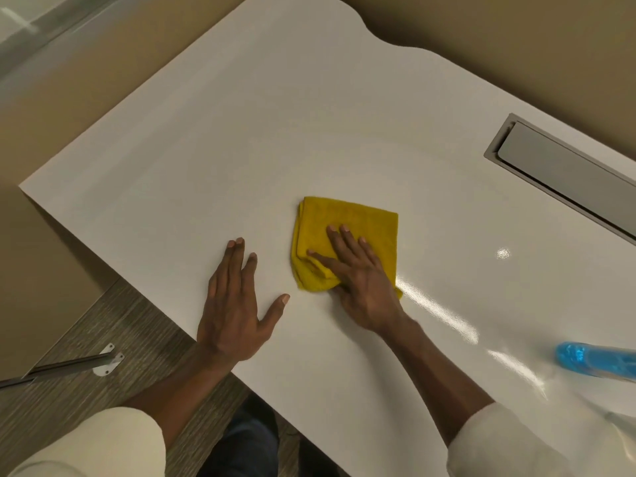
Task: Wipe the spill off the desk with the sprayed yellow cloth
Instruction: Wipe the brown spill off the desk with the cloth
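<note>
A folded yellow cloth [347, 222] lies flat on the white desk [241, 149] near its middle. My right hand [358, 273] presses down on the cloth's near half, fingers spread over it and thumb along its left side. My left hand [234, 304] rests flat on the bare desk just left of the cloth, fingers apart, holding nothing. A glossy wet streak [444, 311] shows on the desk to the right of the cloth; I cannot make out any other spill.
A blue spray bottle [592, 363] lies at the right edge of view. A grey cable hatch [564, 173] is set into the desk at the far right. The desk's near-left edge [137, 280] runs diagonally above wood-grain floor and a metal leg [69, 366].
</note>
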`<state>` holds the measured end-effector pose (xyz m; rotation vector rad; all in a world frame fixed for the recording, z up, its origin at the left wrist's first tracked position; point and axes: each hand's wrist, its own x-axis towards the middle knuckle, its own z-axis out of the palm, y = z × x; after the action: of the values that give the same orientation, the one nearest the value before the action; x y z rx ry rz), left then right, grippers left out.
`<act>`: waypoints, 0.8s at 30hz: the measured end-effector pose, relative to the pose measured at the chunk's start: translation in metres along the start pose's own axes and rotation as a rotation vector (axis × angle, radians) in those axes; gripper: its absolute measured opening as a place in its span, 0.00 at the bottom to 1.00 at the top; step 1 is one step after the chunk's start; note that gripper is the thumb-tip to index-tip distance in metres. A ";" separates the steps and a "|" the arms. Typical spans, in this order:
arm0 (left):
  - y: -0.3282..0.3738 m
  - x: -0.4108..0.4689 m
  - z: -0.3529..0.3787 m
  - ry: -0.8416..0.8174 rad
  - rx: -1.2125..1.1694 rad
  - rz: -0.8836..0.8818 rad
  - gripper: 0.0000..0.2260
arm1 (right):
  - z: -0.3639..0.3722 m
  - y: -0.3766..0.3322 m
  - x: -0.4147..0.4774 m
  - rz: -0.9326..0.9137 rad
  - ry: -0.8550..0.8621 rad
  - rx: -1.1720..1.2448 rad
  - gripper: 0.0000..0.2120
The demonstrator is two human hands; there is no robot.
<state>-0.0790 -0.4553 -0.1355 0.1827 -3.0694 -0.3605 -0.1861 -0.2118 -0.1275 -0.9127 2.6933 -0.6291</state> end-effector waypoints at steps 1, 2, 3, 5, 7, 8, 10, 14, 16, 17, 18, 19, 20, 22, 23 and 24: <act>0.000 -0.001 0.000 -0.002 0.001 0.001 0.42 | -0.004 0.008 0.010 0.023 0.016 -0.011 0.33; -0.001 -0.001 -0.001 -0.003 0.000 0.001 0.42 | -0.011 0.017 0.020 0.050 0.034 -0.010 0.33; -0.001 -0.001 -0.001 -0.005 -0.003 0.000 0.42 | -0.019 0.027 0.029 0.082 0.057 0.002 0.32; 0.000 0.000 -0.002 -0.011 -0.013 -0.004 0.42 | -0.036 0.049 0.044 0.184 0.100 0.035 0.31; 0.000 0.001 -0.002 -0.021 -0.017 -0.012 0.42 | -0.053 0.071 0.047 0.319 0.145 0.055 0.33; -0.001 0.002 -0.002 -0.026 -0.019 -0.016 0.42 | -0.059 0.081 0.043 0.377 0.172 0.062 0.35; -0.001 0.002 -0.001 -0.025 -0.020 -0.013 0.42 | -0.067 0.097 0.030 0.480 0.244 0.072 0.37; -0.002 0.001 0.001 -0.026 -0.020 -0.010 0.42 | -0.076 0.122 0.013 0.648 0.322 0.066 0.39; -0.002 0.001 0.001 -0.032 -0.014 -0.009 0.42 | -0.082 0.131 0.021 0.677 0.315 0.054 0.38; -0.002 0.000 0.000 -0.030 -0.014 -0.008 0.42 | -0.085 0.136 0.029 0.687 0.314 0.050 0.36; -0.002 0.001 0.000 -0.026 -0.016 -0.008 0.42 | -0.089 0.141 0.039 0.698 0.309 0.051 0.35; -0.002 0.001 0.000 -0.025 -0.017 -0.008 0.42 | -0.093 0.145 0.050 0.707 0.300 0.052 0.35; -0.002 0.001 0.000 -0.028 -0.016 -0.008 0.42 | -0.096 0.148 0.060 0.703 0.290 0.042 0.37; -0.002 0.001 0.001 -0.035 -0.008 -0.009 0.42 | -0.098 0.149 0.083 0.677 0.278 0.016 0.42; -0.002 0.001 0.001 -0.037 -0.004 -0.010 0.42 | -0.099 0.146 0.095 0.665 0.271 0.009 0.45; -0.002 0.001 0.002 -0.039 0.000 -0.011 0.42 | -0.099 0.140 0.107 0.651 0.259 0.007 0.47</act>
<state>-0.0795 -0.4570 -0.1376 0.1956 -3.1083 -0.3696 -0.3768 -0.1468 -0.1134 0.0853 2.9537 -0.6280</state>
